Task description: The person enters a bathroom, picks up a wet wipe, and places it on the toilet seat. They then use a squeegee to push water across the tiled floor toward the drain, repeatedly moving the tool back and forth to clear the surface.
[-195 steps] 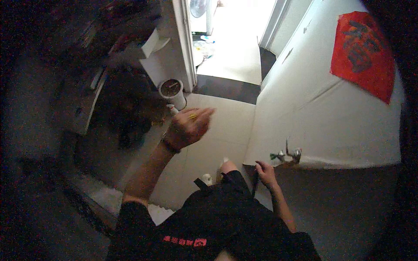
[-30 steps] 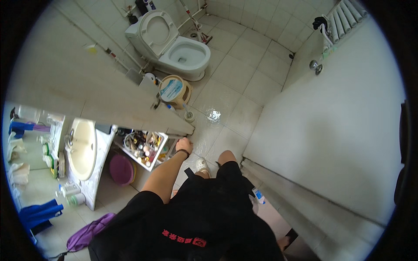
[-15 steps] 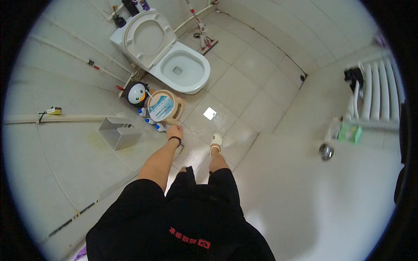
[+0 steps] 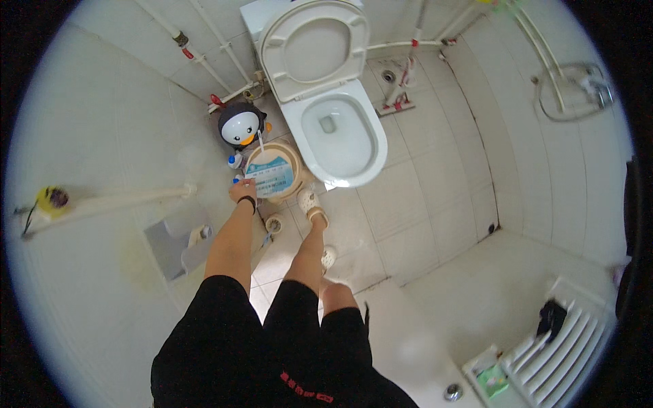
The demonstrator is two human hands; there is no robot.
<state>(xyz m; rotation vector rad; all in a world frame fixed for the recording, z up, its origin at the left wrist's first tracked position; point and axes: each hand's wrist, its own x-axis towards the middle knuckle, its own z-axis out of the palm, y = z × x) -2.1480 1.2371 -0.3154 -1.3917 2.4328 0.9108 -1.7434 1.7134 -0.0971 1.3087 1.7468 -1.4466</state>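
My left hand, with a dark band on the wrist, is closed at the left edge of a flat blue-and-white packet. The fingertips seem to pinch that edge. The packet lies across a round beige plastic stool or tub; I cannot tell which. A white stick slants at its far rim. Just beyond my hand stands a bottle with a blue cap, and another blue cap shows beside my fingers. Behind them sits a black-and-white penguin-shaped container. My right hand is out of the picture.
The toilet stands ahead with its lid raised. A squeegee mop leans beyond it, near a floor drain. Wall pipes and a grey wall holder are on the left. A white slatted rack is at the lower right.
The view has turned and come closer to the toilet. My left hand has moved from beside the blue-capped bottles to the packet's edge. My feet have stepped nearer the beige stool or tub.
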